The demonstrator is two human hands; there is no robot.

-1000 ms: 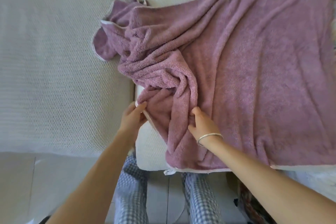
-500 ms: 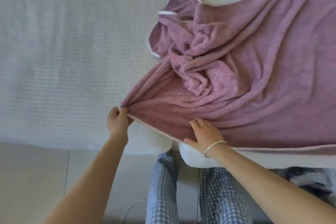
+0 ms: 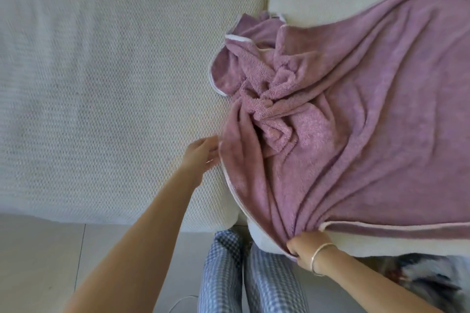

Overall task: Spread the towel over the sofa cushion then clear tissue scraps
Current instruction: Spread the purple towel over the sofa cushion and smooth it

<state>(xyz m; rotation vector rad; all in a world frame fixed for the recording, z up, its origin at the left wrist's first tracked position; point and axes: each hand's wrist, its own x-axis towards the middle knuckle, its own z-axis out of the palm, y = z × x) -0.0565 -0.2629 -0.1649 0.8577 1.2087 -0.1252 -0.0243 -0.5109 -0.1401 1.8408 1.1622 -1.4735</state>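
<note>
A mauve towel [image 3: 368, 99] with a pale edge lies over the right sofa cushion [image 3: 312, 5], flat on the right and bunched into a knot of folds at its left side. My right hand [image 3: 306, 245], wearing a thin bracelet, is closed on the towel's front edge at the cushion's front left corner. My left hand [image 3: 202, 154] rests on the left cushion [image 3: 114, 89], fingers against the towel's left edge; whether it pinches the fabric is blurred. No tissue scraps are visible.
The textured cream left cushion fills the left half of the view. Pale floor tiles [image 3: 38, 262] lie in front of the sofa. My checked trouser legs [image 3: 244, 277] stand between the cushions. A dark patterned object [image 3: 427, 277] sits below the right cushion.
My right hand pulled the towel's front edge down to the cushion's front corner. The stretched left corner has slackened back toward the right cushion, and my left hand now sits beside the edge.
</note>
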